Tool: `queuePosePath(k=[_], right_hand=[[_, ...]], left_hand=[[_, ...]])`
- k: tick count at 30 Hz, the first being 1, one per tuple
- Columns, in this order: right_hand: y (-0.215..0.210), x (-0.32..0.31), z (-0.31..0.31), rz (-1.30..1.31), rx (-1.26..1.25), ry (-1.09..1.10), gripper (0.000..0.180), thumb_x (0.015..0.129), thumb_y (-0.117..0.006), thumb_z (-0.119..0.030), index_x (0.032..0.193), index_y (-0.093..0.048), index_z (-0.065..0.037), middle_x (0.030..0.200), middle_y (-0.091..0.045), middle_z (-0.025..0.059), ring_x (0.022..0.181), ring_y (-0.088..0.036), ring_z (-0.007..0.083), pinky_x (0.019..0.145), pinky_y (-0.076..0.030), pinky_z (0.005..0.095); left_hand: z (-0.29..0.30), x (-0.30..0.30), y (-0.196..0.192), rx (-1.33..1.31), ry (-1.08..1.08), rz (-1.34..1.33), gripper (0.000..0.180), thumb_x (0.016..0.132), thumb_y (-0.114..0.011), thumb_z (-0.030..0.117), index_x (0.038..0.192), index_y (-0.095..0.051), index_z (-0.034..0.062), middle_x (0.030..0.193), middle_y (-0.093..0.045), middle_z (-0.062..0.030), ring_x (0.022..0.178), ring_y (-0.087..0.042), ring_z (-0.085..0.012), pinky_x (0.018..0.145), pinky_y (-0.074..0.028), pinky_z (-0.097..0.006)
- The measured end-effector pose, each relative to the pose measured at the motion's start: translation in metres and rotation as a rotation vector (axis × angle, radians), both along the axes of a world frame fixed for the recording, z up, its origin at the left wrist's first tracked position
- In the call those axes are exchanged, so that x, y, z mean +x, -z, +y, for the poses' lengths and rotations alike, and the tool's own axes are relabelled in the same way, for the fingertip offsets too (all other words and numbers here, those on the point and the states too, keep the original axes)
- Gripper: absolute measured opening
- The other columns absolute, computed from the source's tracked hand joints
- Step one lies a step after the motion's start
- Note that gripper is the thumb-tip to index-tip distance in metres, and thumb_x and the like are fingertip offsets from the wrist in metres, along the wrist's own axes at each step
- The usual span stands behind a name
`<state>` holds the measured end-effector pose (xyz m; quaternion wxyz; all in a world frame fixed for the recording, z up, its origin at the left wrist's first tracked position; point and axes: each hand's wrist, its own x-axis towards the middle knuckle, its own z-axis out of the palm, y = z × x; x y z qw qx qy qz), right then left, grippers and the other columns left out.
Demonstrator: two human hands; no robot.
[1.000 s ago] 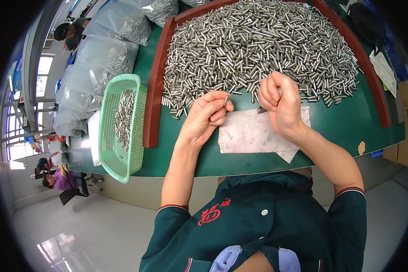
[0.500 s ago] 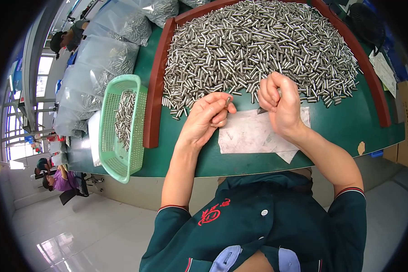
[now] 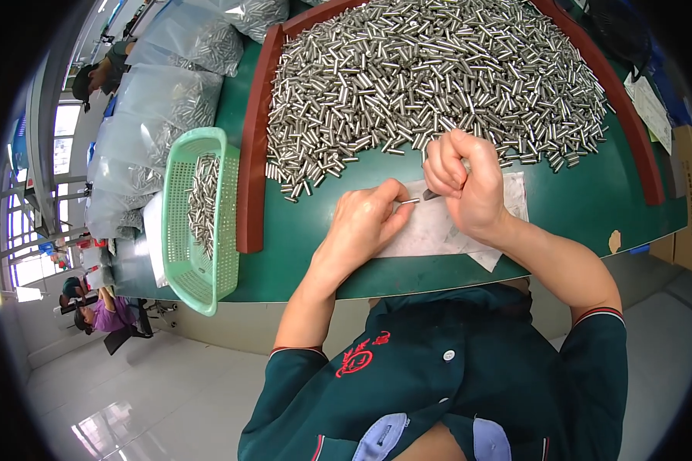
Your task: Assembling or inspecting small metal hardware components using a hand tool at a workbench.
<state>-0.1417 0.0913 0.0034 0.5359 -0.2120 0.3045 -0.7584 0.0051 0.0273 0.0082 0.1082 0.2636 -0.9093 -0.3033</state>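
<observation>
Left hand [image 3: 361,227] slid outward, pinching a steel pin [image 3: 409,201]; right hand [image 3: 461,184] fisted on something mostly hidden

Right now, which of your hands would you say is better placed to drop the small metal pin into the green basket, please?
Probably the left. The left hand pinches the metal pin at its fingertips and lies nearer the green basket at the left table edge. The right hand grips a small dark tool, farther away.
</observation>
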Motion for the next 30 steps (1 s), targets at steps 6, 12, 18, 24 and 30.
queuePosePath(k=[6, 12, 18, 24, 30], right_hand=[[0.0038, 0.0039, 0.0003, -0.035, -0.01, -0.025, 0.04, 0.086, -0.033, -0.018, 0.047, -0.027, -0.009, 0.045, -0.029, 0.0002, 0.041, -0.022, 0.0081, 0.04, -0.02, 0.0237], [0.0039, 0.0037, -0.0006, -0.043, -0.015, -0.032, 0.04, 0.086, -0.033, -0.018, 0.047, -0.027, -0.009, 0.045, -0.029, 0.0002, 0.04, -0.021, 0.0078, 0.04, -0.019, 0.0236], [0.0032, 0.0034, -0.0004, -0.04, -0.022, -0.03, 0.039, 0.085, -0.033, -0.018, 0.048, -0.027, -0.009, 0.045, -0.029, 0.0, 0.04, -0.021, 0.0077, 0.039, -0.019, 0.0236], [0.0038, 0.003, -0.0013, -0.036, -0.026, -0.042, 0.039, 0.085, -0.033, -0.018, 0.048, -0.027, -0.009, 0.045, -0.029, 0.0002, 0.04, -0.021, 0.0078, 0.04, -0.019, 0.0235], [0.002, 0.0051, -0.0003, -0.03, -0.023, -0.049, 0.039, 0.084, -0.033, -0.017, 0.047, -0.027, -0.009, 0.045, -0.029, 0.0004, 0.04, -0.021, 0.0079, 0.04, -0.019, 0.0235]], left_hand=[[-0.0002, -0.0005, 0.0014, 0.026, -0.012, 0.057, 0.009, 0.07, -0.063, 0.005, 0.07, -0.056, 0.001, 0.045, -0.042, -0.0055, 0.039, -0.04, -0.0142, 0.04, -0.034, -0.028], [-0.0002, -0.0011, -0.0041, 0.045, -0.013, 0.0, 0.009, 0.071, -0.061, 0.006, 0.07, -0.054, 0.0008, 0.057, -0.055, -0.0133, 0.049, -0.054, -0.0287, 0.045, -0.04, -0.036], [0.0002, -0.0024, -0.0053, 0.049, -0.016, 0.004, 0.009, 0.07, -0.061, 0.006, 0.069, -0.054, 0.0008, 0.057, -0.055, -0.0135, 0.048, -0.054, -0.0286, 0.045, -0.04, -0.036], [0.0, -0.0016, -0.0044, 0.057, -0.022, -0.008, 0.009, 0.07, -0.061, 0.006, 0.069, -0.054, 0.0005, 0.057, -0.055, -0.0138, 0.048, -0.053, -0.0291, 0.045, -0.04, -0.036], [0.0016, -0.0011, -0.0063, 0.055, -0.029, 0.001, 0.01, 0.07, -0.062, 0.005, 0.069, -0.054, 0.0004, 0.058, -0.055, -0.0139, 0.048, -0.053, -0.0295, 0.045, -0.04, -0.036]])
